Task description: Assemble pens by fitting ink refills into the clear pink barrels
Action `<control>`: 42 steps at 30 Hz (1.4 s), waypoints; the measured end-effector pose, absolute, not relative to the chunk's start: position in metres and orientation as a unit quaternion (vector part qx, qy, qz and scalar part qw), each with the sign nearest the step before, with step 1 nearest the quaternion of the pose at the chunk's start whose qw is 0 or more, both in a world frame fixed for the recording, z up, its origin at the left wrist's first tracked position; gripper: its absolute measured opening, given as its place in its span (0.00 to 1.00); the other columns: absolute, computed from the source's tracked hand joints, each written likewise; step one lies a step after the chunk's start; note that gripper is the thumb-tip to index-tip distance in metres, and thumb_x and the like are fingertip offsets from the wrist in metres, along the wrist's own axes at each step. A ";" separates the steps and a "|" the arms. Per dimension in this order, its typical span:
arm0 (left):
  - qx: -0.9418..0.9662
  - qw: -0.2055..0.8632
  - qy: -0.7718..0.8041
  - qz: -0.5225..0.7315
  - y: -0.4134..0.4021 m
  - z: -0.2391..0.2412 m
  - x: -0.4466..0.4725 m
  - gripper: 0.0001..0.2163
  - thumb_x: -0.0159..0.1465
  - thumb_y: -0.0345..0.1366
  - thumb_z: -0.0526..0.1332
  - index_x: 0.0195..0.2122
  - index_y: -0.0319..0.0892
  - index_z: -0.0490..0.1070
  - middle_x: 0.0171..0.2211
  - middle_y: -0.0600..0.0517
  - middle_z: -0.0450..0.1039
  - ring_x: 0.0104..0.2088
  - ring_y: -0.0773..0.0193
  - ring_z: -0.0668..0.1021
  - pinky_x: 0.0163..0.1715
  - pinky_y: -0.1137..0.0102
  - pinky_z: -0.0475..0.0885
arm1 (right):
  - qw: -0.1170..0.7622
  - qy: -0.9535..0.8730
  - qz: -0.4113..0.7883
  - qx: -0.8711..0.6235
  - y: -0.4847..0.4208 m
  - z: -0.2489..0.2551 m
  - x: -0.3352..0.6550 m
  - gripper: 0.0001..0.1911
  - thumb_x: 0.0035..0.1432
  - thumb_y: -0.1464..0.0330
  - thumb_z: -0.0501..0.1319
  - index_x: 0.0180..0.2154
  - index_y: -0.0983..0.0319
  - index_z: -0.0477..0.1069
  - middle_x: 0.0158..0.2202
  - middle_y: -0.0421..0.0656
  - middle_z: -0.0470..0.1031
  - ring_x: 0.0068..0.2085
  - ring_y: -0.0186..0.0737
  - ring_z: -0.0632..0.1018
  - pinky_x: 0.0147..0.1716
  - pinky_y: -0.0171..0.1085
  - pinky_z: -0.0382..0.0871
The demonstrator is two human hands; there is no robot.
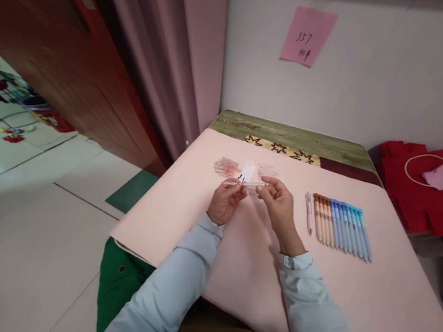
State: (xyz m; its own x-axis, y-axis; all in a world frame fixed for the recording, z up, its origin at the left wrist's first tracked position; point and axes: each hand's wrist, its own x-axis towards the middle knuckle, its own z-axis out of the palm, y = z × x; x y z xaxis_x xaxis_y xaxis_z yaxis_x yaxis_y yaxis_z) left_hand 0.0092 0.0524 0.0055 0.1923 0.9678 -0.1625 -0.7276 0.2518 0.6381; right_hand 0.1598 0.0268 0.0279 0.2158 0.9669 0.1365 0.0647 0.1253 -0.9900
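Head view: the left hand [225, 201] and the right hand [277, 202] meet over the pale pink worktop [350, 300]. Each pinches one end of a thin clear plastic pen barrel [245, 183], held level between them near the far middle of the worktop. Just behind it lie a small heap of clear and pinkish pen parts [226, 166] and some white refills [247, 170]. To the right, apart from the hands, a tidy row of brown and blue pens [339, 226] lies flat, with a single pink pen [309, 213] just beside it.
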 end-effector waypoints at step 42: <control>0.385 0.585 0.375 0.607 0.053 0.000 0.010 0.38 0.55 0.39 0.71 0.65 0.43 0.58 0.26 0.55 0.74 0.23 0.69 0.74 0.28 0.73 0.70 | 0.333 -0.620 0.442 -0.556 0.020 0.028 0.155 0.14 0.58 0.58 0.61 0.29 0.62 0.74 0.23 0.41 0.75 0.24 0.34 0.71 0.24 0.33 0.60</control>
State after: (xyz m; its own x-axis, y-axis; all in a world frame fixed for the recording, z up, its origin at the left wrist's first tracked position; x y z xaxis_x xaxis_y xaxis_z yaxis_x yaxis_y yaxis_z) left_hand 0.0103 0.0534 -0.0002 -0.0176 0.9994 0.0290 -0.4217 -0.0337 0.9061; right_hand 0.1554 0.0201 0.0277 -0.1599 0.9839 -0.0794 0.3951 -0.0099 -0.9186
